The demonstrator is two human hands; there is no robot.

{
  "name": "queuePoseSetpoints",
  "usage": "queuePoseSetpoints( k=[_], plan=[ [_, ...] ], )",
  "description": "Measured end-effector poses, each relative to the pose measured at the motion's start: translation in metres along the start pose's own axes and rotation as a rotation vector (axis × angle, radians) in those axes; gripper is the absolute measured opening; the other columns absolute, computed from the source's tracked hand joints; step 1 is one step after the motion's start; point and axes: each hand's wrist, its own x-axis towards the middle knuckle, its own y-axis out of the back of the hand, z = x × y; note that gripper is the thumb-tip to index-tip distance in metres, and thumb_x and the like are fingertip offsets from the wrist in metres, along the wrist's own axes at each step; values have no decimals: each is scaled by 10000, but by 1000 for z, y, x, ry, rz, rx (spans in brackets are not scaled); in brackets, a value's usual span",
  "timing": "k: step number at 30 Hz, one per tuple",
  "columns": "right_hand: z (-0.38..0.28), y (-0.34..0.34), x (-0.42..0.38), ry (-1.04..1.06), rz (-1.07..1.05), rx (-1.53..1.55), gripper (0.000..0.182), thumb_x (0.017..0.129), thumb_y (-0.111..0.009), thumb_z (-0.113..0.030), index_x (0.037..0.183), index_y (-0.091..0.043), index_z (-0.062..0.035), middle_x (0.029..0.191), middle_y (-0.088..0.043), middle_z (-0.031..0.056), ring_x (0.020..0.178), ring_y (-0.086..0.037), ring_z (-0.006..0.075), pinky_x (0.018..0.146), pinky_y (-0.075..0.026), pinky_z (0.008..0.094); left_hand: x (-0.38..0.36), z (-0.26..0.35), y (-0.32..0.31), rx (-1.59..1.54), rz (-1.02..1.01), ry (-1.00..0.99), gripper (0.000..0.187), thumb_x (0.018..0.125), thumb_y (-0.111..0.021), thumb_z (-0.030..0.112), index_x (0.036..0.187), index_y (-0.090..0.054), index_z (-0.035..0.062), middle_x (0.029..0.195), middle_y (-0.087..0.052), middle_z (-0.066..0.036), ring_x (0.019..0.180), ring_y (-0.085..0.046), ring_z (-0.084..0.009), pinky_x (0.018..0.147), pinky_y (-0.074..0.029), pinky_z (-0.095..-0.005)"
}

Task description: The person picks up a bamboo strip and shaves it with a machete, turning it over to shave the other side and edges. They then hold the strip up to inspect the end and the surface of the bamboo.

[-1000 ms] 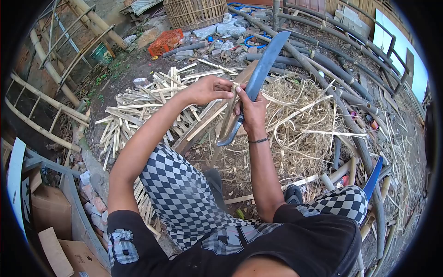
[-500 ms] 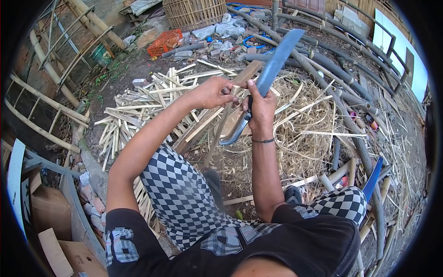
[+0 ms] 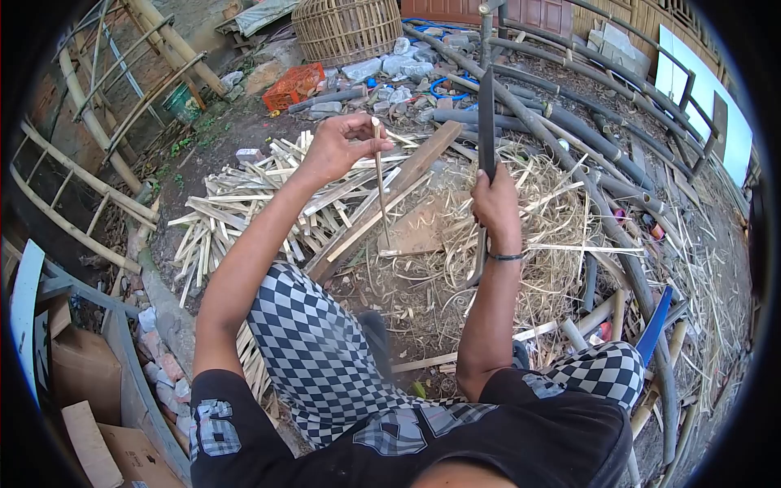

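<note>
Pinched near its top end, a thin bamboo strip (image 3: 380, 183) stands almost upright in my left hand (image 3: 346, 146). Its lower end comes down at a small flat board (image 3: 415, 232) on the ground. My right hand (image 3: 496, 203) grips a machete (image 3: 486, 122) by its handle, the long dark blade pointing up and seen nearly edge-on. A curved handle end sticks out below that fist. Between my hands a long wooden plank (image 3: 423, 159) lies slanted. Left of it is a heap of split bamboo strips (image 3: 236, 195), and thin shavings (image 3: 537, 220) are piled under my right hand.
A bamboo pole fence (image 3: 618, 146) runs along the right. Farther off are an orange crate (image 3: 294, 86), a woven bamboo basket (image 3: 346, 28) and rubble (image 3: 399, 65). A blue saw-like blade (image 3: 657, 325) leans by my right knee. Cardboard boxes (image 3: 89, 370) stand at lower left.
My hands have moved apart: the left up and leftward with the strip, now upright, the right a little rightward. The machete has turned from slanted, broad side showing, to nearly vertical and edge-on.
</note>
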Motion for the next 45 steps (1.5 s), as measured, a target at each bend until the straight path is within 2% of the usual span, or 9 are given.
queuePoseSetpoints(
  k=[3,7,9,11,13,14,21,22,45],
  plan=[
    [-12,-15,-13,56,-3,-145,276,988,-522,-171,1164,-526,42,973,-664,317,954,-641,501,812,-496,537,-3,11,-7,114,-5,-33,246,845,-809,218,972,-707,34,895,-729,-24,862,-682,-113,831,-542,-331],
    [-30,-25,-28,118,-88,195,239,1000,-485,-142,1159,-531,30,884,-656,286,878,-652,475,754,-488,530,-7,20,-15,5,11,-150,217,840,-813,212,911,-705,38,897,-731,-25,895,-688,-104,834,-543,-304],
    [-40,-28,-35,242,-130,312,168,1045,-454,-146,1139,-520,-24,677,-557,40,502,-524,109,440,-422,300,-9,16,-20,17,-35,-162,176,839,-802,116,935,-695,14,914,-713,-28,891,-667,-104,841,-546,-292],
    [-63,-22,-49,259,-138,316,175,1043,-451,-128,1158,-532,-23,673,-554,34,530,-532,93,456,-416,295,-11,13,-24,-1,-54,-108,179,809,-826,95,912,-704,12,925,-715,-31,901,-668,-102,840,-547,-291],
    [-83,-14,-62,278,-205,314,283,991,-472,-94,1242,-526,25,929,-671,287,904,-661,465,758,-499,532,-10,5,-30,16,-105,-55,186,792,-838,87,913,-722,6,931,-713,-34,903,-666,-102,837,-549,-292],
    [-84,-15,-64,369,-171,262,321,985,-473,-85,1289,-501,16,909,-671,300,875,-658,482,734,-500,562,-8,2,-33,48,-83,-78,203,792,-835,81,949,-734,0,960,-717,-45,900,-664,-108,836,-548,-293],
    [-85,-18,-70,432,-101,87,332,971,-485,-64,1293,-473,18,776,-645,300,749,-639,504,645,-481,588,-11,10,-36,131,-112,-127,196,773,-842,94,922,-746,9,877,-732,-50,839,-652,-103,793,-530,-281],
    [-82,-19,-69,430,-101,82,332,971,-485,-64,1293,-473,18,776,-645,300,749,-639,504,645,-481,588,-11,10,-39,84,-77,-144,240,723,-893,222,834,-769,49,789,-742,-40,770,-685,-101,777,-527,-292],
    [-85,-19,-70,421,-145,4,257,976,-474,-83,1217,-428,-6,700,-626,315,715,-631,523,637,-478,620,-13,7,-41,102,-80,-152,242,745,-874,205,844,-747,24,749,-721,-57,725,-656,-111,715,-507,-311]
  ],
)
